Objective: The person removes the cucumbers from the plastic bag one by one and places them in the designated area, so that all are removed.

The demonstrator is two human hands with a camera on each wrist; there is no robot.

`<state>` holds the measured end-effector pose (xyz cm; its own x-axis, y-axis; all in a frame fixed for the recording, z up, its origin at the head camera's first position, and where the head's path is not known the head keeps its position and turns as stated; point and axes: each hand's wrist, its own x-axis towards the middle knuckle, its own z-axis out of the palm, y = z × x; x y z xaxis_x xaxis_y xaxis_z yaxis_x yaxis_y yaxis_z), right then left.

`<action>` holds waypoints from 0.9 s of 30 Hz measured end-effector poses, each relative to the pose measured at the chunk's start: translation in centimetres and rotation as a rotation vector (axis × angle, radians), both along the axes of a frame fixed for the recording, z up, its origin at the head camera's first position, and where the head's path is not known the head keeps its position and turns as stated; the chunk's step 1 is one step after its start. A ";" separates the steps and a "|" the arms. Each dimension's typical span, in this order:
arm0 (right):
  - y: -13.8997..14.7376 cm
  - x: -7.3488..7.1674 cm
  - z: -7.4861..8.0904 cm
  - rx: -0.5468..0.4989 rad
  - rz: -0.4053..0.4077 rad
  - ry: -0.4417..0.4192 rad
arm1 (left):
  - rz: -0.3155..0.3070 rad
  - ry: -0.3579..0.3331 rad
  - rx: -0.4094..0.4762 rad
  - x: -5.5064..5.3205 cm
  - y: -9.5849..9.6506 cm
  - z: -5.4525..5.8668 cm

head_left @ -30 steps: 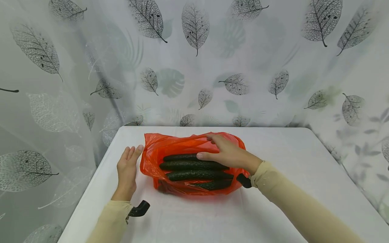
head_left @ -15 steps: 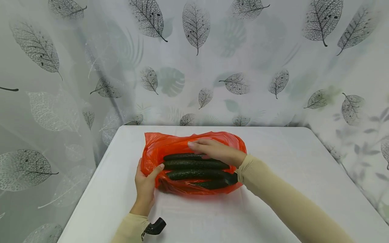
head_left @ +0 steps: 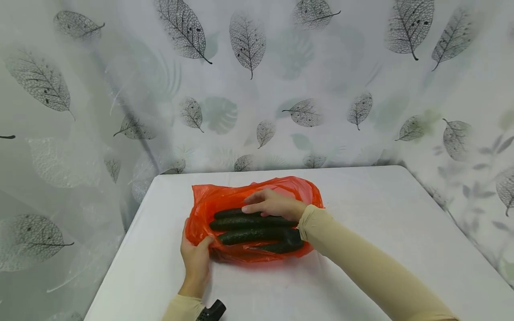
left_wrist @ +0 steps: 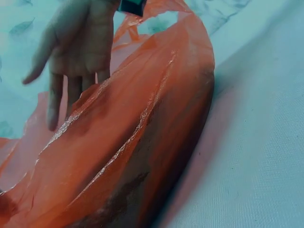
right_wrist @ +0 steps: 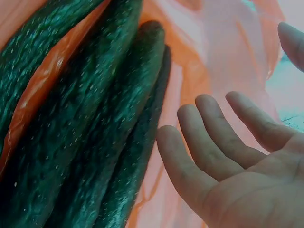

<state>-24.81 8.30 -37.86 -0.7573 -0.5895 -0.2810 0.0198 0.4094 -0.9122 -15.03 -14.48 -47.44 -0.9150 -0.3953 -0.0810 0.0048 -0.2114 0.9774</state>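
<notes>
- Right hand (head_left: 273, 205): reaching over the bag's (head_left: 238, 255) far half, loosely extended, holding nothing; being the nearer.
- Cucumbers (head_left: 250, 223): lying inside the bag, under and nearward of it, running left-right.
- Left hand (head_left: 195, 261): gripping the bag's left end.

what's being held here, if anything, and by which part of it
The left hand holds the thin red plastic bag by the left side of its rim. The right hand, near the long dark-green cucumbers, holds nothing.
</notes>
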 end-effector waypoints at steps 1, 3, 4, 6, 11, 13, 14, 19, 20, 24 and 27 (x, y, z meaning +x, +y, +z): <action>-0.1 -0.1 -0.2 0.003 -0.011 -0.004 | -0.003 -0.001 0.001 0.0 0.0 0.0; -0.2 -0.3 -0.7 0.019 -0.036 -0.006 | -0.004 0.005 0.011 0.1 0.1 0.0; -0.2 -0.5 -1.0 0.032 -0.050 -0.005 | -0.001 0.007 0.015 0.1 0.2 0.0; -0.2 -0.6 -1.4 0.065 -0.067 0.008 | 0.012 0.015 0.020 0.2 0.3 -0.1; 0.0 -0.4 -2.1 0.134 -0.041 0.085 | 0.033 0.025 0.019 0.3 0.7 -0.1; 0.0 -0.1 -2.2 0.133 -0.013 0.107 | 0.032 0.035 0.022 0.3 0.8 0.0; 0.0 0.0 -2.3 0.128 -0.001 0.111 | 0.032 0.038 0.023 0.3 0.9 0.0; -0.2 0.7 -2.5 0.132 0.029 0.113 | 0.017 0.058 0.033 0.2 1.1 0.1; -0.2 0.8 -2.6 0.142 0.032 0.115 | 0.011 0.060 0.035 0.2 1.1 0.2; -0.3 1.1 -3.2 0.216 0.040 0.140 | -0.006 0.069 0.037 0.4 1.1 0.2; -0.3 1.3 -3.6 0.265 0.045 0.158 | -0.010 0.071 0.041 0.4 1.1 0.3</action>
